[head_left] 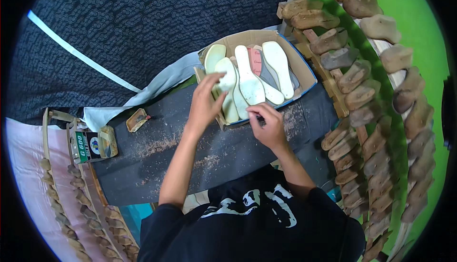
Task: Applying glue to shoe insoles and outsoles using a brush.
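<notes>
Several cream-white shoe insoles lie in a shallow cardboard box on the far side of the workbench. My left hand reaches over the box's left side, fingers spread beside a pale insole; I see nothing held in it. My right hand is at the box's near edge, just below the middle insole. Its fingers are curled in with thumb and forefinger close together, and whatever may be between them is hidden. Grey and pinkish-red sheets show under the insoles.
Shavings are scattered over the dark bench cover. A small tray and a green-labelled tin stand at the left. Racks of wooden shoe lasts rise closely on the right, with more at lower left.
</notes>
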Available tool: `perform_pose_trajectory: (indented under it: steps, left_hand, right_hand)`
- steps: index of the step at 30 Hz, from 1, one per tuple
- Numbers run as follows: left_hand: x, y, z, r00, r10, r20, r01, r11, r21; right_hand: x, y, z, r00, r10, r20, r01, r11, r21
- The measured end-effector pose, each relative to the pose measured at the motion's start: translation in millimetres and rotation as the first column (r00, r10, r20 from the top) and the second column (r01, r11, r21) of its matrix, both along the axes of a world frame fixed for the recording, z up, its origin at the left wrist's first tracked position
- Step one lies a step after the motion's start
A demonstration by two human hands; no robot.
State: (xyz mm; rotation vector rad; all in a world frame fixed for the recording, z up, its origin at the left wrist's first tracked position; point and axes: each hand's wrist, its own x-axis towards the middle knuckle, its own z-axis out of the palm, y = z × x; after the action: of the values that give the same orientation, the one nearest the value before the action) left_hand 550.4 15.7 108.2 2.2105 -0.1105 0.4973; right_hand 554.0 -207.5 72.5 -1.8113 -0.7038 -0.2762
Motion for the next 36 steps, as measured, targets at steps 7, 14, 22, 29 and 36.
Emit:
perform_pose_trajectory:
  steps: [7,14,22,29,36]
  left_hand:
    - [92.3,27.8,-41.9,0.955,0.034,-0.294,0.035,0.973,0.226]
    - [98.5,16.1,-49.2,0.935,0.181,-0.305,-0.080,0.945,0.316]
    - [86.0,4.2,-21.4,0.920,0.279,-0.276,-0.187,0.930,0.315]
    - [57.7,26.9,22.2,0.932,0.252,-0.261,-0.219,0.964,0.149]
    - [-40.3,75.2,38.1,0.912,0.365,-0.189,-0.411,0.819,-0.401]
  right_hand:
    - [71.6,52.4,-25.8,0.891,0.271,-0.365,-0.423,0.789,-0.445]
    - [90.0,64.8,-32.0,0.788,0.316,-0.528,-0.600,0.583,-0.547]
    - [84.5,60.3,-47.5,0.803,0.364,-0.472,-0.586,0.628,-0.512]
    - [90.2,60.5,-42.8,0.905,0.325,-0.274,-0.416,0.810,-0.414]
    - [89.0,55.9,-12.5,0.896,0.286,-0.341,-0.309,0.951,-0.014]
